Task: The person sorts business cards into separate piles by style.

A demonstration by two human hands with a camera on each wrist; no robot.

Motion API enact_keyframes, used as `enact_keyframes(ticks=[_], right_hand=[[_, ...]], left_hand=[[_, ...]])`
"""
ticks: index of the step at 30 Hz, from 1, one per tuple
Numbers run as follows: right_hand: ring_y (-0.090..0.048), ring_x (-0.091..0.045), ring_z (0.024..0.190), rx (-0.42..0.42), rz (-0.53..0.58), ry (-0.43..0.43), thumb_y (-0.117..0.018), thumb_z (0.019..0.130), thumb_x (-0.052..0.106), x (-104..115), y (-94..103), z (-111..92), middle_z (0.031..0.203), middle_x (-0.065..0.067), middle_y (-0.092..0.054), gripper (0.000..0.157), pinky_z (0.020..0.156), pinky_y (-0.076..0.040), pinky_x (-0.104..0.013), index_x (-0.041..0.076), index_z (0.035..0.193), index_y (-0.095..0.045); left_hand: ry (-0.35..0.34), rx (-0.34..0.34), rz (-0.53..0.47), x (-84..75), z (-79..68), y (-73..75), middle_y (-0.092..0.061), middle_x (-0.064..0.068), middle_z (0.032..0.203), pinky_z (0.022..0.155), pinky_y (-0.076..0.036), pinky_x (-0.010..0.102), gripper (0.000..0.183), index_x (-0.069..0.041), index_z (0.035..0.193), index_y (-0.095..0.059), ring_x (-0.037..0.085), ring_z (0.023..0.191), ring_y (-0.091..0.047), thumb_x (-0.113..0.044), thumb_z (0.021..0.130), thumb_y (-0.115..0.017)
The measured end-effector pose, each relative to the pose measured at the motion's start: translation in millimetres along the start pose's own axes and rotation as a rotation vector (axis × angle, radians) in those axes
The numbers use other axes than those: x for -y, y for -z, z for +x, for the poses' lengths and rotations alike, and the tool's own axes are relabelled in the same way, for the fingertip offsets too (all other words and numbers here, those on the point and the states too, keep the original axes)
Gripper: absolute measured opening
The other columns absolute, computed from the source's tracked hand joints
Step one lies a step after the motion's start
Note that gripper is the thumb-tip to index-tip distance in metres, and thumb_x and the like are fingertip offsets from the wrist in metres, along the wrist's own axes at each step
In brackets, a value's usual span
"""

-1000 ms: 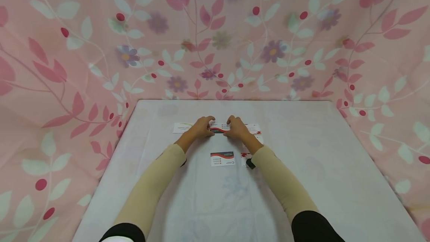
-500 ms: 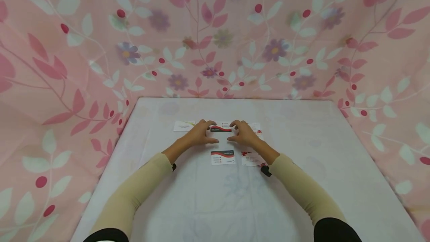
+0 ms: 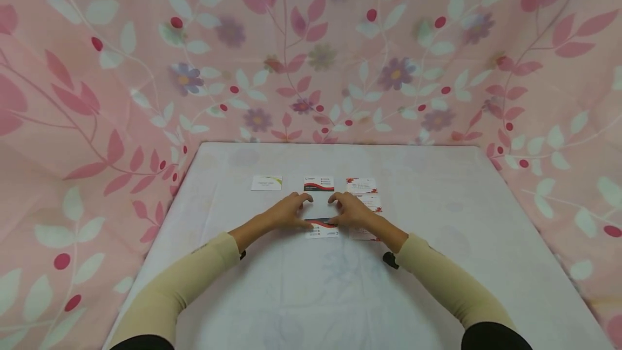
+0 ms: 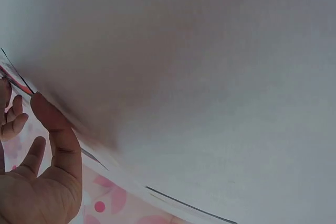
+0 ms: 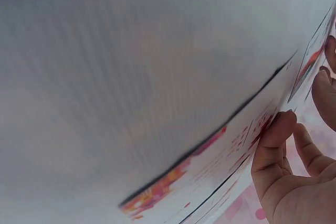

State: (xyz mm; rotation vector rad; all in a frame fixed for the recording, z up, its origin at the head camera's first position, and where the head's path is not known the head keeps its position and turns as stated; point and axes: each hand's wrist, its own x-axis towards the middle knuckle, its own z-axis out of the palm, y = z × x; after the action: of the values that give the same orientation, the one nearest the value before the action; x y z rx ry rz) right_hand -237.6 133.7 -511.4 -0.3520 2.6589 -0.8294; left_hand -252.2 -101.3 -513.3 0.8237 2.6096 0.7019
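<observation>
A business card with a red and black wave [image 3: 323,232] lies nearest me in the middle column. My left hand [image 3: 286,212] is at its left side, thumb over the upper left corner. Opposite, my right hand [image 3: 355,211] has its thumb by the upper right corner. Both hands' fingers are spread from the thumbs and gently bent. The left wrist view shows the left thumb [image 4: 50,114] close to the card's edge; contact is unclear. A matching card [image 3: 318,183] lies farther back. Under the right hand, a red-flowered card [image 3: 362,235] is partly hidden.
A white card with a green curve [image 3: 266,183] lies at the back left. Two more red-flowered cards, one at the back [image 3: 362,185] and one nearer [image 3: 373,203], lie at the right. White cloth covers the table [image 3: 437,204]; a pink floral curtain [image 3: 311,42] hangs behind.
Both hands have left the back middle card and come toward me to the near one. They have parted from their earlier close position, and the back cards are now uncovered.
</observation>
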Motion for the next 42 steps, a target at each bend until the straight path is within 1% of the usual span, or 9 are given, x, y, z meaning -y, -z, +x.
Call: enact_keyframes(ticks=[6,10,14,20,24,28,31,37,42], right_hand=[[-0.054,-0.018,0.087,0.052,0.008,0.042,-0.086,0.077,0.025,9.2,-4.8,-9.7,0.105,-0.006,-0.058,0.050,0.080,-0.047,-0.033,0.014,0.120,-0.063],[-0.054,-0.015,0.089,0.081,-0.089,0.067,-0.088,0.073,0.027,13.6,-8.2,-13.3,0.102,-0.002,-0.057,0.049,0.083,-0.047,-0.032,0.017,0.114,-0.064],[-0.053,-0.014,0.089,0.102,-0.158,0.077,-0.090,0.071,0.027,16.7,-7.6,-14.4,0.099,0.000,-0.056,0.046,0.084,-0.047,-0.033,0.016,0.107,-0.065],[-0.052,-0.016,0.088,0.093,-0.173,0.036,-0.091,0.070,0.028,16.6,-9.3,-13.6,0.099,-0.003,-0.055,0.048,0.081,-0.046,-0.031,0.012,0.107,-0.065],[-0.051,-0.017,0.087,0.077,-0.165,0.019,-0.091,0.069,0.030,17.6,-12.0,-15.2,0.099,-0.003,-0.054,0.047,0.079,-0.045,-0.031,0.012,0.105,-0.065],[-0.052,-0.016,0.084,0.051,-0.171,0.005,-0.090,0.071,0.029,19.3,-13.1,-17.7,0.095,0.000,-0.058,0.044,0.077,-0.044,-0.031,0.013,0.101,-0.063],[-0.053,-0.015,0.083,0.050,-0.171,-0.005,-0.088,0.073,0.027,21.4,-14.2,-19.9,0.093,0.001,-0.062,0.044,0.077,-0.044,-0.032,0.013,0.104,-0.060],[-0.055,-0.017,0.084,0.064,-0.182,-0.040,-0.084,0.078,0.027,26.0,-18.2,-24.6,0.098,-0.001,-0.065,0.047,0.078,-0.045,-0.034,0.014,0.115,-0.058],[-0.056,-0.017,0.086,0.052,-0.174,-0.040,-0.080,0.083,0.022,25.4,-20.4,-25.9,0.102,-0.001,-0.066,0.042,0.080,-0.047,-0.035,0.015,0.118,-0.058]], left_hand=[[0.010,0.029,-0.007,-0.2,-2.5,-5.1,-0.057,0.004,0.104,0.084,-0.045,0.034,0.065,-0.019,0.126,-0.054,0.017,0.095,-0.054,-0.033,0.073,-0.088],[0.007,0.036,0.009,-1.0,-0.9,-8.7,-0.058,0.001,0.098,0.081,-0.045,0.032,0.059,-0.020,0.120,-0.057,0.015,0.089,-0.054,-0.029,0.072,-0.089],[-0.002,0.060,0.030,-6.4,1.8,-9.3,-0.059,0.001,0.092,0.078,-0.044,0.032,0.052,-0.017,0.116,-0.060,0.015,0.084,-0.053,-0.026,0.073,-0.088],[0.006,0.101,0.057,-11.2,1.9,-10.8,-0.059,0.002,0.096,0.078,-0.045,0.032,0.044,-0.018,0.113,-0.064,0.015,0.087,-0.054,-0.025,0.076,-0.086],[0.030,0.092,0.077,-11.7,-1.6,-11.8,-0.060,0.002,0.098,0.079,-0.047,0.032,0.039,-0.018,0.110,-0.066,0.015,0.088,-0.055,-0.025,0.076,-0.086],[0.033,0.083,0.065,-12.0,-4.2,-11.8,-0.061,0.002,0.096,0.080,-0.047,0.032,0.037,-0.016,0.110,-0.066,0.015,0.087,-0.055,-0.024,0.078,-0.084],[0.025,0.077,0.052,-11.5,-4.3,-12.4,-0.062,0.000,0.094,0.079,-0.045,0.031,0.035,-0.016,0.109,-0.064,0.015,0.085,-0.054,-0.023,0.080,-0.083],[0.021,0.082,0.039,-10.6,-5.2,-14.3,-0.060,-0.002,0.086,0.073,-0.043,0.029,0.033,-0.017,0.105,-0.060,0.015,0.080,-0.053,-0.023,0.081,-0.082],[0.035,0.106,0.022,-11.6,-6.3,-14.7,-0.059,-0.003,0.082,0.069,-0.041,0.028,0.034,-0.018,0.108,-0.056,0.013,0.076,-0.053,-0.023,0.084,-0.080]])
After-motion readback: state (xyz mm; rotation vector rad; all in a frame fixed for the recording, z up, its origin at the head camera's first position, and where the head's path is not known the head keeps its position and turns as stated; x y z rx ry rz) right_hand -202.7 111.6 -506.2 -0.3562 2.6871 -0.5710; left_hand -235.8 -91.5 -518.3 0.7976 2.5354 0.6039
